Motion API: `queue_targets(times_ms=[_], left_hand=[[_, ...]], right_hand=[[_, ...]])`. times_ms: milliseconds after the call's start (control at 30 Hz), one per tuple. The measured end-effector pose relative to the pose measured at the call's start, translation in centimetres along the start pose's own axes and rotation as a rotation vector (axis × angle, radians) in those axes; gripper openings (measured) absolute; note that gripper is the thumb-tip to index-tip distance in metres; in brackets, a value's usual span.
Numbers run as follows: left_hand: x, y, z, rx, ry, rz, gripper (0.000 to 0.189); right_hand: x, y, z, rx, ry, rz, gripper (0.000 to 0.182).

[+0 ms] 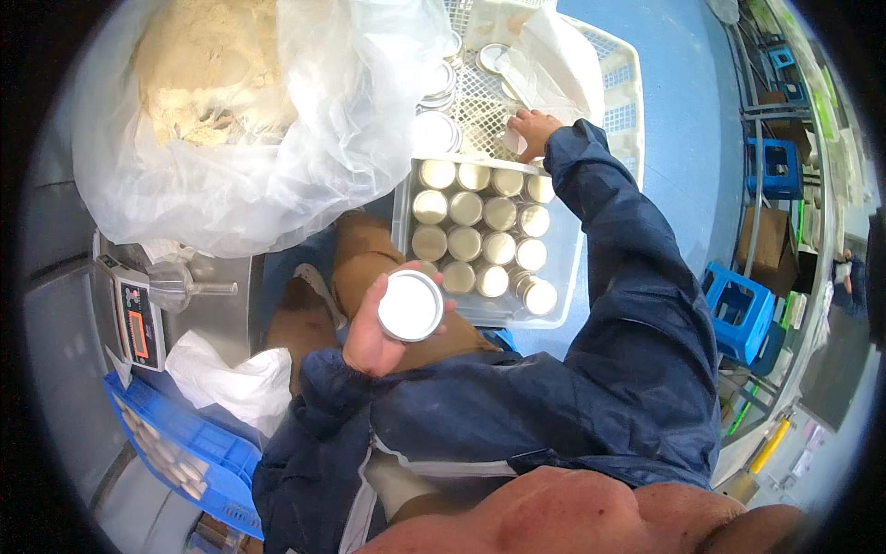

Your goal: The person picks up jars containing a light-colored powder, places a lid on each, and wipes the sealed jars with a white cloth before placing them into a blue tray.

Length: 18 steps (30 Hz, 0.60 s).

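My left hand (377, 332) is wrapped around a round white lid-like piece (410, 305) with a raised rim. Whether a jar sits beneath it is hidden. My right hand (534, 133) reaches into a white plastic mesh basket (631, 114), beside a crumpled white sheet (554, 66). Its fingertips are at something white, and I cannot tell whether they grip it. Stacks of white round lids (437, 133) lie along the basket's left side. Directly before me stands a translucent plastic bin (477, 315) with rows of cylindrical jars (465, 242) with pale round tops.
A large translucent plastic bag (346, 138) of beige powder (208, 69) stands at the upper left. Below it are a digital scale (138, 322), a clear funnel (173, 285) and a white cloth (235, 381). A blue crate (228, 443) is lower left; blue stools (740, 311) stand right.
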<state>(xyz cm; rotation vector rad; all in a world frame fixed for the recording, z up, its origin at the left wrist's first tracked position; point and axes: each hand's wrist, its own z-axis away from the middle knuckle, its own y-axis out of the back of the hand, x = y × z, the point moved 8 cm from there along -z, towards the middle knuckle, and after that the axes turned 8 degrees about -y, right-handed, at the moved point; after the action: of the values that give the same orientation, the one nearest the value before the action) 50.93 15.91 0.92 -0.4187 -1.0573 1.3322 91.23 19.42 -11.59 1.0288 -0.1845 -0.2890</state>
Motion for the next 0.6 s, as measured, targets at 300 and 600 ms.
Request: queue_targets(times_ms=[300,600], left_hand=[[0.6,1.4,-0.6,0.019,-0.022,0.061,0.055],[2.7,-2.0,1.4,-0.085,-0.222,0.026,0.062]], right_hand=[[2.1,0.7,-0.5,0.128,0.014,-0.215,0.039],[-9.5,15.6,19.1,0.208,-0.01,-1.451,0.018]])
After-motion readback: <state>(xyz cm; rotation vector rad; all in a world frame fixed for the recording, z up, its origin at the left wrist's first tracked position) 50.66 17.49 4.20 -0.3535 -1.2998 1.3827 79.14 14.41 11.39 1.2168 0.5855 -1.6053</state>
